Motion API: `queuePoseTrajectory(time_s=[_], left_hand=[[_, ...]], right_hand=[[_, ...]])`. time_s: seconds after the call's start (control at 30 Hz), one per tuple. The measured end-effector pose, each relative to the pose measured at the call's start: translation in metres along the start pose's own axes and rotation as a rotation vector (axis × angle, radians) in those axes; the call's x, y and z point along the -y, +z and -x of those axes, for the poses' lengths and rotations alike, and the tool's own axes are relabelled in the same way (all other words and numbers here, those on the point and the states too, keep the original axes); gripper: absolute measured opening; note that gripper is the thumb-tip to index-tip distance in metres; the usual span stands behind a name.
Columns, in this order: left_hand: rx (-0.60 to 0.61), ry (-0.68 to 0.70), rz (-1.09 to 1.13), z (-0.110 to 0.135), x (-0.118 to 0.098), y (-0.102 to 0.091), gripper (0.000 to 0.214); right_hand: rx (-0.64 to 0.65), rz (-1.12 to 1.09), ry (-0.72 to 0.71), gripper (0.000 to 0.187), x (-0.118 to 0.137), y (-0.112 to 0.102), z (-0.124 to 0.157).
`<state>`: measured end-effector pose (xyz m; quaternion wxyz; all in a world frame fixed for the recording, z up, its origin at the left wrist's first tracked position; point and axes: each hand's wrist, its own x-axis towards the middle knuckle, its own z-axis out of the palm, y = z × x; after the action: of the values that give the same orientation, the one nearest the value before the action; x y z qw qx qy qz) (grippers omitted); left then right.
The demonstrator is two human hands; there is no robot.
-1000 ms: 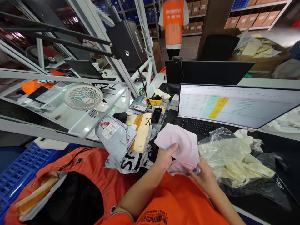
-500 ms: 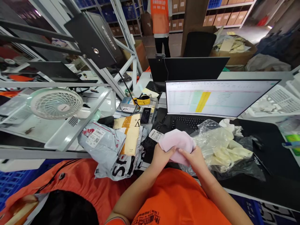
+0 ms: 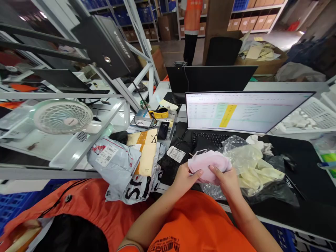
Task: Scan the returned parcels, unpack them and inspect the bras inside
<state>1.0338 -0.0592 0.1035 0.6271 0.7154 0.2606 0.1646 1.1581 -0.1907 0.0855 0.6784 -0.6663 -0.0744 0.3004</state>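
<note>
A soft, rounded pale pink fabric piece (image 3: 210, 162) is held in front of my body, above the desk edge. My left hand (image 3: 187, 175) grips its left side and my right hand (image 3: 226, 176) its right side, both thumbs on top. A thin whitish loop sticks up from its far edge; I cannot tell what kind of article it is. Just right of my right hand lie crumpled clear plastic (image 3: 232, 148) and cream-coloured pieces (image 3: 259, 171). To the left of my left hand sits a black plastic parcel (image 3: 168, 166) with a white label.
Grey and white mailer bags (image 3: 112, 157) and a cream envelope (image 3: 147, 157) are piled at left. Behind my hands stand a keyboard (image 3: 210, 138) and a lit monitor (image 3: 244, 110). A phone (image 3: 163, 130) lies near a yellow tape roll (image 3: 160, 113). A person in an orange vest (image 3: 193, 17) stands beyond.
Both hands have moved right with the pink fabric piece, which now looks flatter and shows a loop at its far edge. The person behind has shifted right.
</note>
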Motion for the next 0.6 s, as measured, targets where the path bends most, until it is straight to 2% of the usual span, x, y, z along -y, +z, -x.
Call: queuePoseTrajectory(time_s=[0.2, 0.37, 0.5, 0.6], left_hand=[[0.002, 0.051, -0.050, 0.005, -0.005, 0.004, 0.030], [0.081, 0.080, -0.047, 0.010, -0.005, 0.006, 0.041], [0.070, 0.057, -0.060, 0.011, 0.000, 0.007, 0.040], [0.129, 0.022, -0.119, 0.007, 0.005, 0.002, 0.037]], right_hand=[[0.008, 0.149, -0.010, 0.050, -0.003, -0.013, -0.003], [-0.086, 0.116, 0.038, 0.050, -0.006, -0.009, 0.001], [-0.088, 0.138, 0.088, 0.053, -0.008, -0.010, 0.006], [-0.143, 0.168, 0.104, 0.057, -0.011, -0.015, 0.004]])
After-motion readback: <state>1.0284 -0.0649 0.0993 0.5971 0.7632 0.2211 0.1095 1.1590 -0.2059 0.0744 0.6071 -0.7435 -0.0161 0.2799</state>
